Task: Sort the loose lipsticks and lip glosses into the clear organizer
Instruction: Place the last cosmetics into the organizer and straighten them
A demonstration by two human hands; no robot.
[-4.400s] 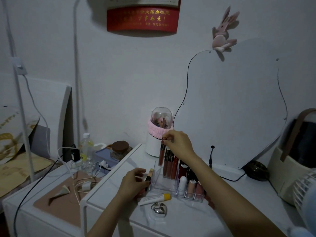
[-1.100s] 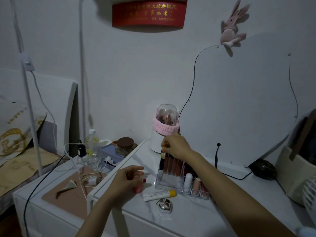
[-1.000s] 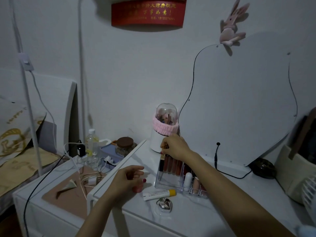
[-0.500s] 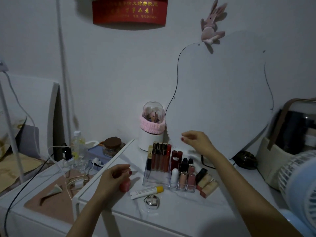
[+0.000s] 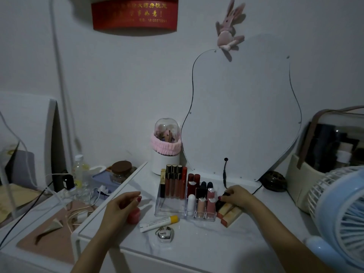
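Right hand (image 5: 237, 197) has dropped from mid-air to the counter (image 5: 197, 251), right of the organizer (image 5: 171, 208); grip pinching a dark lipstick (image 5: 220, 204) beside two tan ones (image 5: 229, 213). My fingers hide most of it. Left hand (image 5: 120, 205) unchanged, loosely curled, empty, over a pink item (image 5: 134, 217), half hidden. Balm tube (image 5: 159, 223) still at organizer's front.

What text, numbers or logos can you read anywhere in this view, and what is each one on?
Red wall banner: two rows of gold Chinese characters, too blurred to quote; bottom row seems to start "1813", the remaining digits unclear.
Gold-cased lipstick at the clear organizer's left end: a vertical logo, too small to read.
White balm tube with yellow cap lying in front of the organizer: a line of dark print, unreadable.
Nothing else carries legible text.
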